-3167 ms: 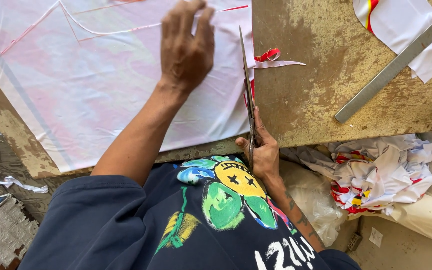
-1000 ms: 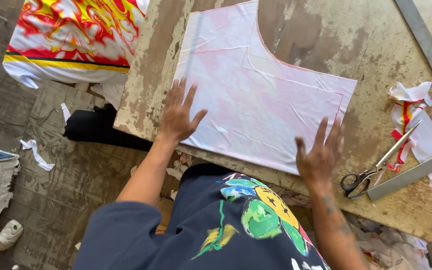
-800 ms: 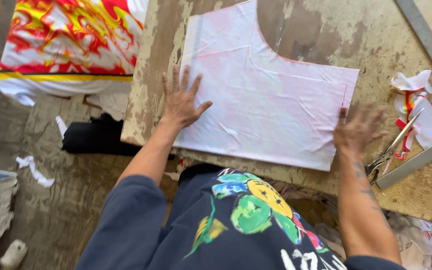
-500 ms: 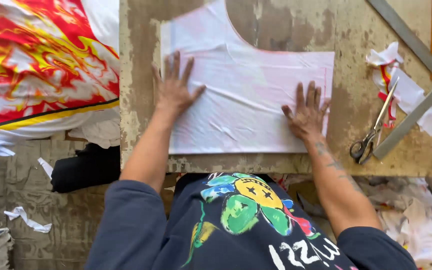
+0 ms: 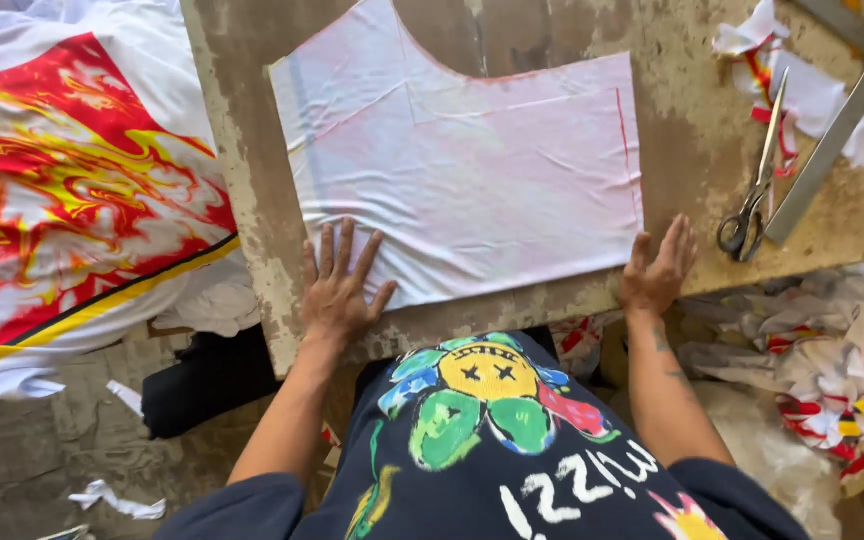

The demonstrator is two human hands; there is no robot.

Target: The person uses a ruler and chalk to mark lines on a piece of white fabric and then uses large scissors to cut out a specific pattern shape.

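A cut piece of pale pink-white fabric [image 5: 472, 170] with a curved neckline lies flat on a worn wooden table [image 5: 672, 150]. My left hand [image 5: 340, 285] rests flat, fingers spread, on the fabric's near left corner. My right hand [image 5: 658, 270] lies open at the fabric's near right corner, mostly on the bare table by its front edge. Neither hand holds anything. A pair of scissors [image 5: 755, 190] lies on the table to the right of my right hand.
A grey metal square ruler [image 5: 832, 140] lies beside the scissors, with white and red fabric scraps [image 5: 802, 80] around it. A red, yellow and white printed cloth [image 5: 72, 190] hangs at the left. More scraps [image 5: 832, 370] pile at the lower right. Dark cloth [image 5: 202, 385] lies on the floor.
The scissors were put down on the table. Both hands have since slid toward me along the fabric to its near corners, and the view has shifted.
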